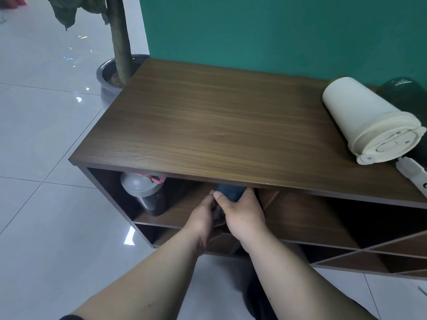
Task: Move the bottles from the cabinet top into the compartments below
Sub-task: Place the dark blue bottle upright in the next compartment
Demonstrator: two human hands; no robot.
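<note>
Both hands point(240, 215) gripping blue bottle point(230, 192), upper compartment point(184, 213)

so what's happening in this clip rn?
A person is putting bottles away under a wooden cabinet top. Both hands, left hand and right hand, hold a dark blue bottle at the mouth of an upper compartment. A grey-lidded shaker bottle already stands in the leftmost compartment. A cream bottle and a dark green bottle remain on top at the right.
</note>
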